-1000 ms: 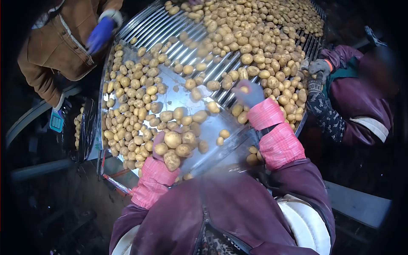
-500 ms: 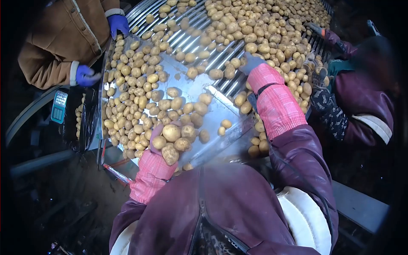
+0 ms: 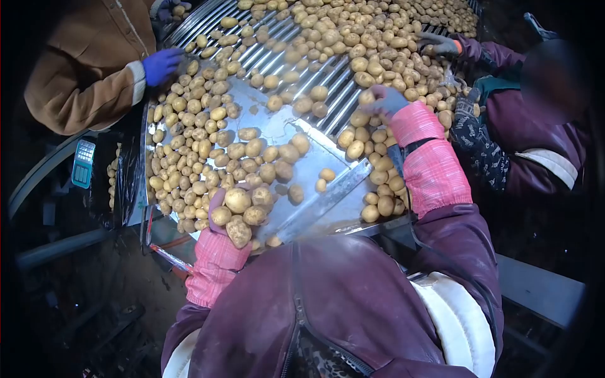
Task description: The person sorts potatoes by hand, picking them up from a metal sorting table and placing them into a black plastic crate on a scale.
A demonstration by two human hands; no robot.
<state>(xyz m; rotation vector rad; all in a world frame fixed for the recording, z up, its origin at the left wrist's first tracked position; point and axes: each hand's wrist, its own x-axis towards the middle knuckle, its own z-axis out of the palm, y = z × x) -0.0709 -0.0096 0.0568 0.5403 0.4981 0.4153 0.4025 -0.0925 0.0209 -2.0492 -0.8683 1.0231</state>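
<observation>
My left hand (image 3: pixel 216 200), in a pinkish glove, cradles several large potatoes (image 3: pixel 238 200) in a pile near the table's front edge. Its fingers are mostly hidden under them. My right hand (image 3: pixel 387 103), in a grey-blue glove with a pink checked sleeve, is over the right end of the metal rollers (image 3: pixel 337 104). Its fingers are curled around a potato (image 3: pixel 367 97) at their tips. More potatoes (image 3: pixel 380 135) lie just below that hand.
Loose potatoes (image 3: pixel 189 145) cover the left of the metal table (image 3: pixel 252 104). A raised metal strip (image 3: pixel 328 196) crosses its front. A co-worker's purple-gloved hand (image 3: pixel 162 66) is at the left; another's grey glove (image 3: pixel 440 44) touches potatoes at the right. A teal keypad device (image 3: pixel 83 164) stands far left.
My right hand has drawn back slightly right and turned, with its fingers now curled. My left hand stays under its potatoes. The left co-worker's near hand has moved over toward the table.
</observation>
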